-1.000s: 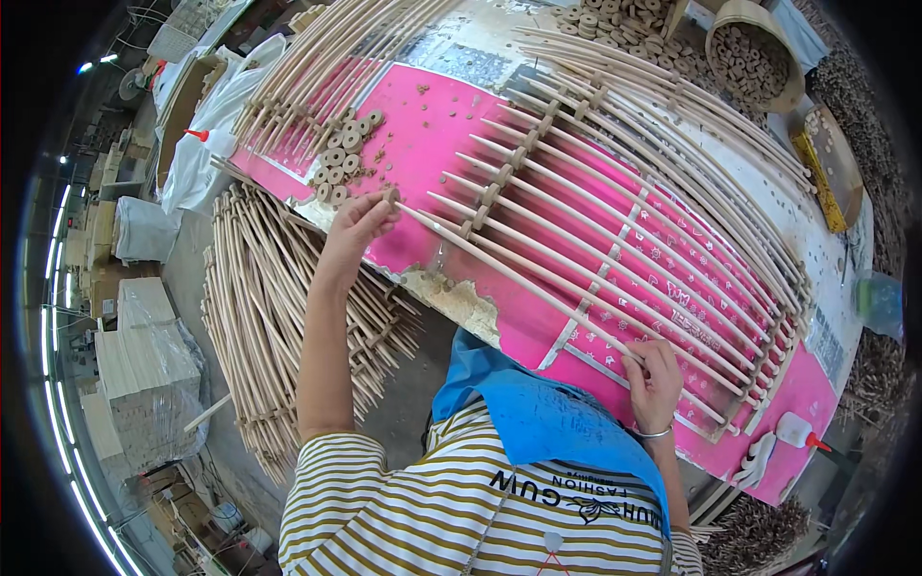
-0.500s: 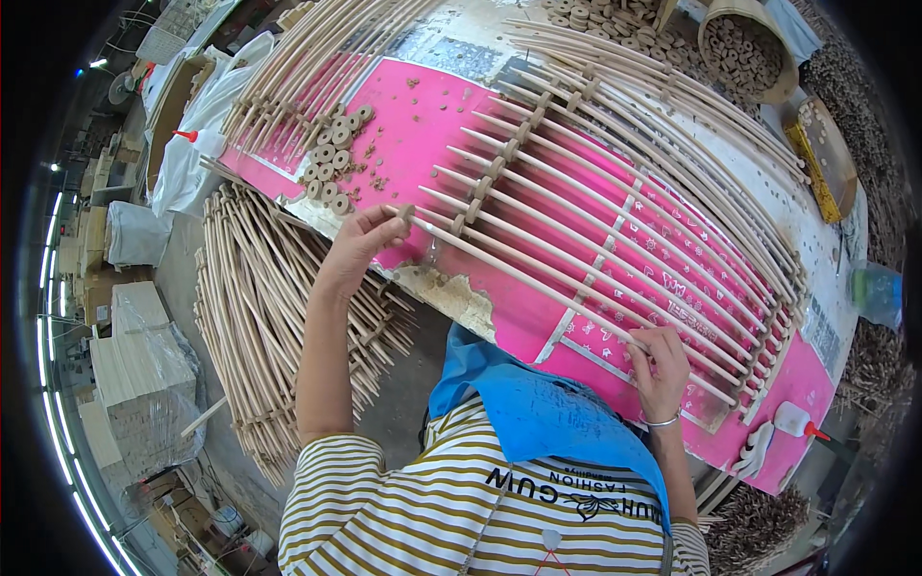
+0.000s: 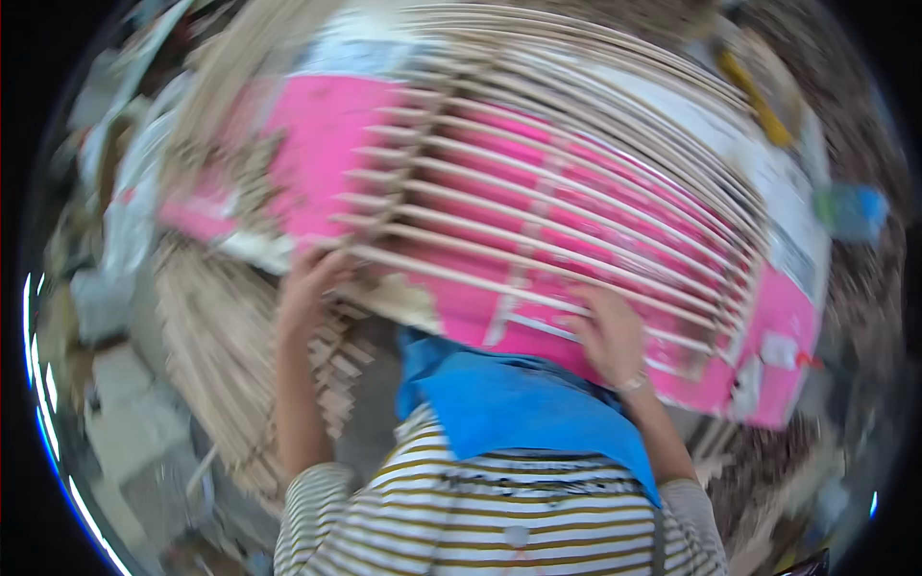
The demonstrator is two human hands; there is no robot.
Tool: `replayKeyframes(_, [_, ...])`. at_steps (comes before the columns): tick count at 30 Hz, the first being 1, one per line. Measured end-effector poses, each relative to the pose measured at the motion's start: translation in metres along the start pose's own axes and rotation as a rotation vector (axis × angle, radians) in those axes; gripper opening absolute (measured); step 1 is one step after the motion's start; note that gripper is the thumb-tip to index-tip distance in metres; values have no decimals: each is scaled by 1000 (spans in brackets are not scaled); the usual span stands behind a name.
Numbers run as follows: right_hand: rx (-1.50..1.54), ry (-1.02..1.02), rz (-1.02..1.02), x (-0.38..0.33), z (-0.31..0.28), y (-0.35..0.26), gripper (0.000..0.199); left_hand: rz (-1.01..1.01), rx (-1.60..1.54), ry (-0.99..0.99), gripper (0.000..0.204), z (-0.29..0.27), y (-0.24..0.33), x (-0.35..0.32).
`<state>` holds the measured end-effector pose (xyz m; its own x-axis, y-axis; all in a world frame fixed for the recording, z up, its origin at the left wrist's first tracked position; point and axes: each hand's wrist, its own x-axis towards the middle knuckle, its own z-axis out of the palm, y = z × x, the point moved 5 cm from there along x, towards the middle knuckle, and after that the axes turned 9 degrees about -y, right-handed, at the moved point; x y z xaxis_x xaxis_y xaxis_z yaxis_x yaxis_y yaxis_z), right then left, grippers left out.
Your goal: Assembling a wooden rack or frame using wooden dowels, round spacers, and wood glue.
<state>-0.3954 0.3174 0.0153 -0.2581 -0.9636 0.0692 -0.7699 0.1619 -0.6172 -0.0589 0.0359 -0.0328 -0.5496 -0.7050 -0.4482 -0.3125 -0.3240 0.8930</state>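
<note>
Motion blurs the whole view. My left hand (image 3: pixel 319 274) is closed at the left end of the nearest wooden rod (image 3: pixel 461 278). The small wooden ring that it pinched there a moment earlier is lost in the smear. Farther right along that rod, my right hand (image 3: pixel 612 331) is closed around it with bent fingers. Beyond the rod lie several parallel pale rods, joined near their left ends by a row of wooden rings (image 3: pixel 408 173) and near their right ends by another row. These rods rest over a bright pink table covering (image 3: pixel 322 144).
Loose wooden rings (image 3: pixel 252 178) are heaped at the table's left. Below them hangs or stands a large bundle of rods (image 3: pixel 216 355). A white bottle with a red tip (image 3: pixel 780 350) lies at the right, a yellow-edged container (image 3: pixel 759 96) at the far right. A blue apron (image 3: pixel 519 394) covers my lap.
The view has shifted, so the table appears farther left and higher, and it has blurred. Both hands remain at the nearest rod; the ring at my left fingertips no longer shows distinctly.
</note>
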Motion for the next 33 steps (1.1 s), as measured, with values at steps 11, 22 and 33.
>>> replayKeyframes(11, [-14, 125, 10, -6, 8, 13, 14, 10, -147, -51, 24, -6, -17, 10])
replayKeyframes(22, [2, 110, -12, -6, 9, 16, 12, 447, 692, 310, 26, 6, 44, -20])
replayKeyframes(33, [70, 88, 19, -3, 10, 10, 17, 549, 1141, 237, 42, 43, 54, -25])
